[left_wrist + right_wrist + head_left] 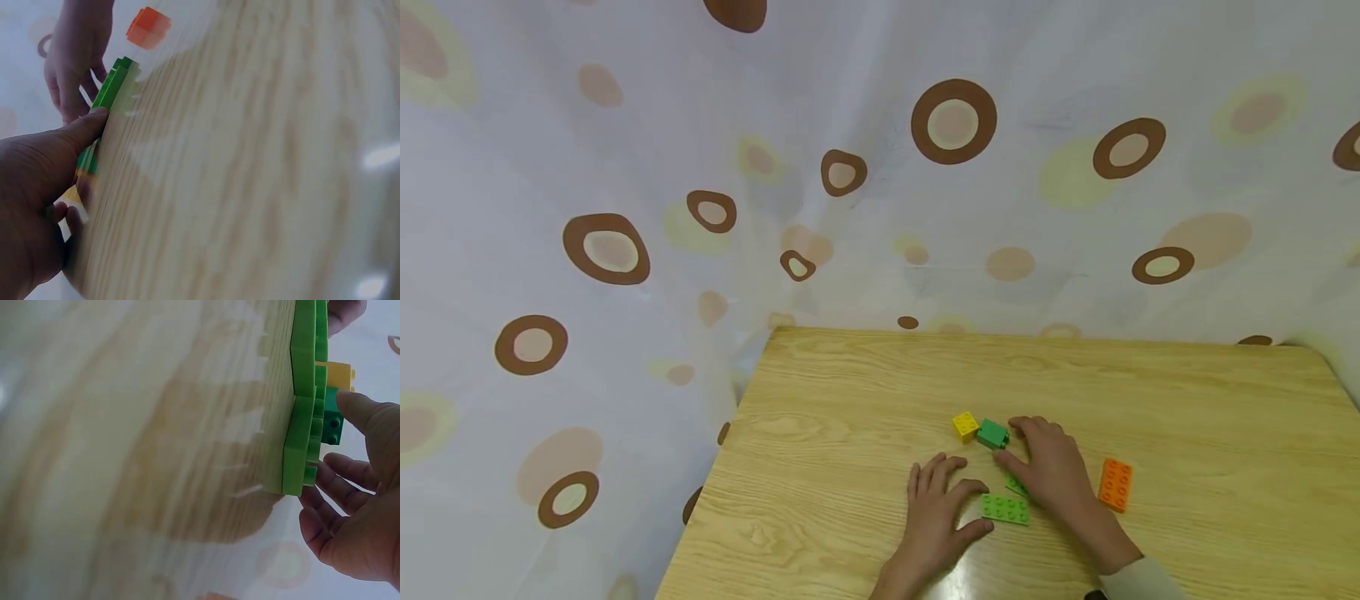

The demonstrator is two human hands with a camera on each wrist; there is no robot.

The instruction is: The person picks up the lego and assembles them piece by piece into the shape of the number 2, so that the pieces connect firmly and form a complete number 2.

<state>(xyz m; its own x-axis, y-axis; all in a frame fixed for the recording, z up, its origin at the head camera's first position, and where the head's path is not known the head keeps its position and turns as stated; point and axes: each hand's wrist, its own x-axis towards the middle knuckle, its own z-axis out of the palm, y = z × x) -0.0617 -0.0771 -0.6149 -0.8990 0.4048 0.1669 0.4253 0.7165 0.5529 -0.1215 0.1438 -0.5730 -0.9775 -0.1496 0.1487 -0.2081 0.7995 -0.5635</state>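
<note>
The left hand (931, 518) reaches forward, thumb and forefinger parted beside a flat, studded lime brick (1005, 509), contact unclear. The right hand (1054, 467), arched with fingers spread, grips nothing; a dark-green block (992, 434) lies just off its fingertips.

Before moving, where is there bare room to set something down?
The wooden table is bare left of the left hand, right of the orange studded brick, and beyond the small yellow brick. It's crowded between that hand and the right hand, around two light-green studded bricks.
</note>
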